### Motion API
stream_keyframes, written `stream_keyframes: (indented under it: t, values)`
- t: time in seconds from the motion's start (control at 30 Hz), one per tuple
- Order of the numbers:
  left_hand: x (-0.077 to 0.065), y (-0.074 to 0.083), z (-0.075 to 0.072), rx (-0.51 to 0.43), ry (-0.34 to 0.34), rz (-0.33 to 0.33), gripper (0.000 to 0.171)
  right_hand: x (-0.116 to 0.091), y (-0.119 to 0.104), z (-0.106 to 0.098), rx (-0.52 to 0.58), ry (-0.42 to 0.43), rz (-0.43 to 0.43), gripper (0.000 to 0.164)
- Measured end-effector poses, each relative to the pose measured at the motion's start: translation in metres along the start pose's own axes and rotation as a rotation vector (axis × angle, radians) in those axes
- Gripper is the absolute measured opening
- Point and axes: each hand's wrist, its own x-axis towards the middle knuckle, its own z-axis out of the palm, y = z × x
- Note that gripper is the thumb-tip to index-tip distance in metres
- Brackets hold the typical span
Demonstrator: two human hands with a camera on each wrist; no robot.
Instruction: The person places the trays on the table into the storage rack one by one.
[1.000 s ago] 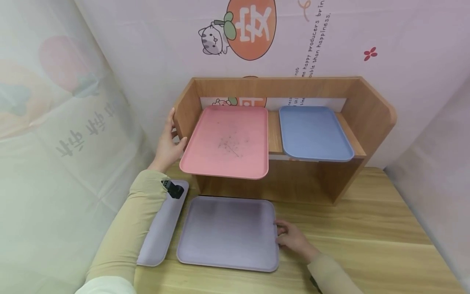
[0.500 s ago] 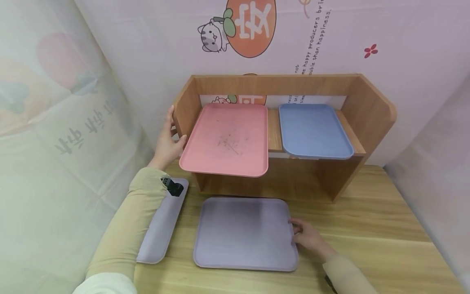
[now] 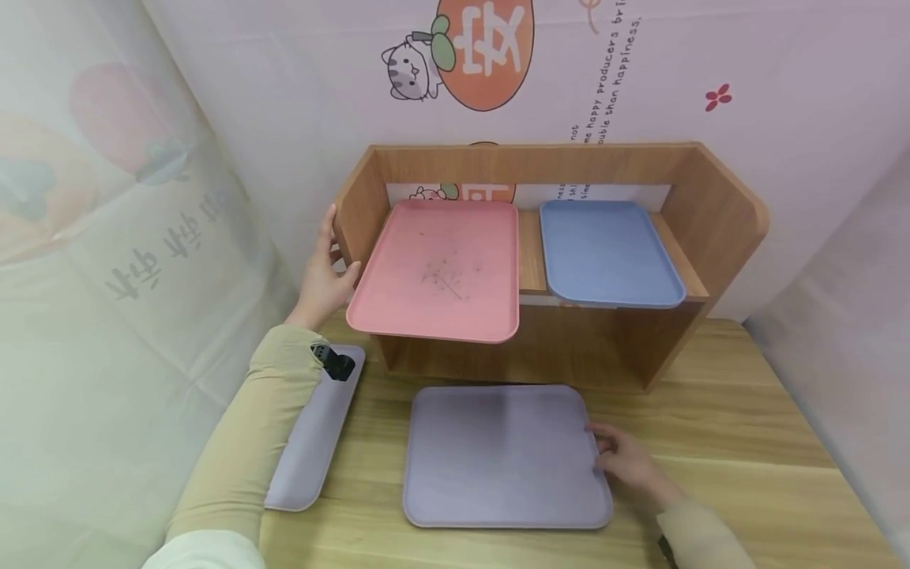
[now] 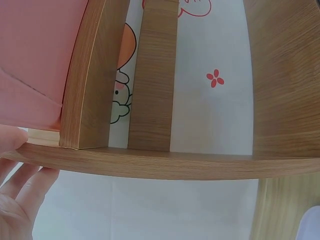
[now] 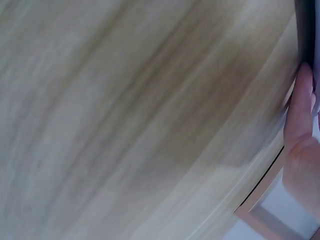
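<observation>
While my left hand (image 3: 322,284) gripped the wooden shelf (image 3: 531,257) at nine o'clock, my right hand (image 3: 626,458) pinched the front lilac tray (image 3: 508,458) at the shelf's six, long axis nine-to-three, and it had slid toward three! Two lilac, counting the other lilac tray (image 3: 323,431) at nine; one pink tray (image 3: 441,269), one blue tray (image 3: 611,253).

Small tabletop nook, screened on three sides by pale, creased sheets (image 3: 92,395); whether it belongs to a home or a studio cannot be told. The back sheet (image 3: 675,47) is printed with a cartoon cat (image 3: 412,73), an orange fruit (image 3: 490,59) bearing a Chinese character, a little red flower (image 3: 718,98) and English words (image 3: 613,75) about happiness. In front of it, a wooden desktop shelf unit (image 3: 721,221) stands on a wood-grain table (image 3: 746,442).
</observation>
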Motion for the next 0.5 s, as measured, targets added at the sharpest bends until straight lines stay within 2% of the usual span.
stream_keyframes:
  t: [0.1, 0.2, 0.33, 0.5]
  values:
    - [0.000, 0.000, 0.000, 0.002, 0.001, -0.002, 0.091, -0.001, 0.003, -0.008, 0.086, -0.047, -0.011, 0.066]
    - [0.000, 0.000, 0.000, 0.003, 0.001, -0.004, 0.091, -0.002, 0.005, -0.013, 0.165, -0.079, 0.015, 0.065]
    - [0.000, 0.000, 0.000, 0.016, 0.000, -0.008, 0.091, -0.004, 0.009, -0.017, 0.219, -0.105, 0.047, 0.068]
    - [0.000, 0.001, 0.000, 0.009, -0.002, -0.003, 0.091, -0.005, 0.010, -0.020, 0.232, -0.132, 0.063, 0.071]
